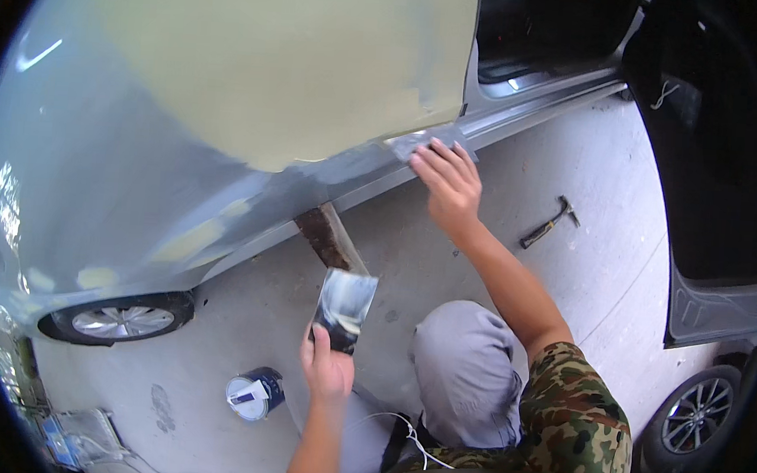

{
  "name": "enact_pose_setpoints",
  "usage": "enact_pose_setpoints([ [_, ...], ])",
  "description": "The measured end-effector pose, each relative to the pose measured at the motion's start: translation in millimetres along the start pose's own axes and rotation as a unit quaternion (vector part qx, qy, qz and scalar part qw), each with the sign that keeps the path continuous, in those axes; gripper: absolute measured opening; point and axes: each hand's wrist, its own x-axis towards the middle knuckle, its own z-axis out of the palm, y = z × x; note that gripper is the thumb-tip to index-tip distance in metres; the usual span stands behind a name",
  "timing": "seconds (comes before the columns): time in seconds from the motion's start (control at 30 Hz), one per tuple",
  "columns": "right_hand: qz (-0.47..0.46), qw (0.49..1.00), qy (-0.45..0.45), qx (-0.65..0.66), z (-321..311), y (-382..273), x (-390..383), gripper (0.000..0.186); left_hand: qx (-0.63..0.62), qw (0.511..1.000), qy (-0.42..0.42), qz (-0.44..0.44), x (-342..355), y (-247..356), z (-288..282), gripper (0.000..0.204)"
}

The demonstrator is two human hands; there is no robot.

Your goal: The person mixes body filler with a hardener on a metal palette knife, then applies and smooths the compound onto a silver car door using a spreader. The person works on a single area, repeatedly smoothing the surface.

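Observation:
Cream-coloured body filler (pixel 294 58) covers a large area of a silver-grey car's side panel (pixel 167 154). At its lower edge, just above the sill, my right hand (pixel 451 189) presses a thin grey metal putty spreader (pixel 408 143) flat against the panel, fingers stretched along it. Nearer to me and to the left, my left hand (pixel 328 374) grips a dark, shiny rectangular plate (pixel 347 300) by its bottom end, thumb on top. Pale smears or reflections show on the plate; I cannot tell which.
A hammer (pixel 550 223) lies on the concrete floor to the right. A blue-and-white can (pixel 252 395) stands near the car's wheel (pixel 122 318). A rusty beam (pixel 331 238) sticks out under the sill. An open door (pixel 712 170) hangs at the right, above another wheel (pixel 697 416).

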Motion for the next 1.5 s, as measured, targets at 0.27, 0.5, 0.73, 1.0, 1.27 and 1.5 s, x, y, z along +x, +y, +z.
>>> enact_pose_setpoints([
  [0.27,0.488,0.650,0.042,0.581,-109.6,-82.8,95.9,0.033,-0.145,0.970,-0.187,0.054,34.1,41.0,58.2,0.048],
  [0.5,0.438,0.642,-0.047,0.628,-140.9,-161.6,135.8,0.035,-0.200,0.953,-0.221,0.046,37.3,56.8,72.4,0.042],
  [0.73,0.176,0.876,-0.324,0.309,-143.2,-140.5,129.5,0.043,-0.163,0.965,-0.197,0.057,43.4,60.1,59.8,0.041],
  [1.0,-0.035,0.997,-0.069,-0.019,-104.7,-117.6,203.5,0.043,-0.137,0.976,-0.129,0.108,18.0,65.6,22.1,0.043],
  [1.27,-0.185,0.949,0.240,-0.089,11.1,-134.9,343.7,0.046,-0.132,0.981,-0.036,0.136,-24.7,71.5,-18.3,0.041],
  [1.5,-0.165,0.979,0.113,-0.031,10.9,-159.2,308.3,0.035,-0.109,0.985,-0.007,0.130,-38.7,61.9,-45.6,0.043],
])
